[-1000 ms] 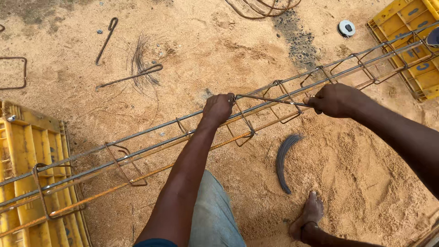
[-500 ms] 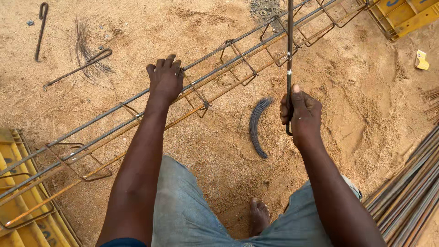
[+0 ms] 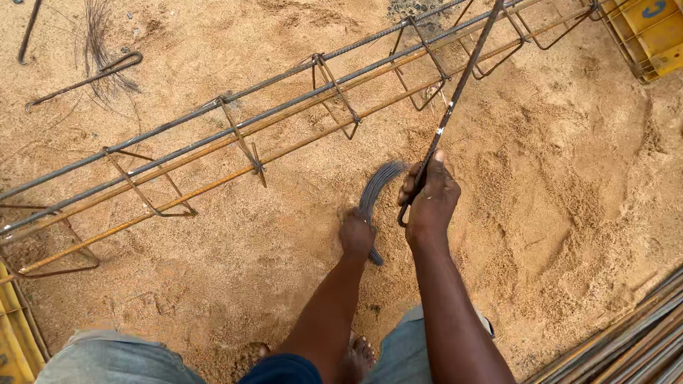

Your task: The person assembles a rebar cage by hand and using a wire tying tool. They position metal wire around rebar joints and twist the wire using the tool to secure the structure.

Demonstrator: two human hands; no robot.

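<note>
**Rebar cage part-tied — wire bundle being picked up**

Cage (image 3: pixel 284 121) lies across the sand, upper half of view, w/ several stirrups already on the long bars; how many ties are left can't be told. Left hand (image 3: pixel 356 233) is down on the curved wire bundle (image 3: pixel 376 186) mid-sand, fingers curled round it. Right hand (image 3: pixel 429 200) is clamped on a thin bent rod (image 3: pixel 455 92) — its far end reaches the cage. Yellow crates (image 3: pixel 651 32) at top-right and bottom-left corners; contents not visible.
</note>
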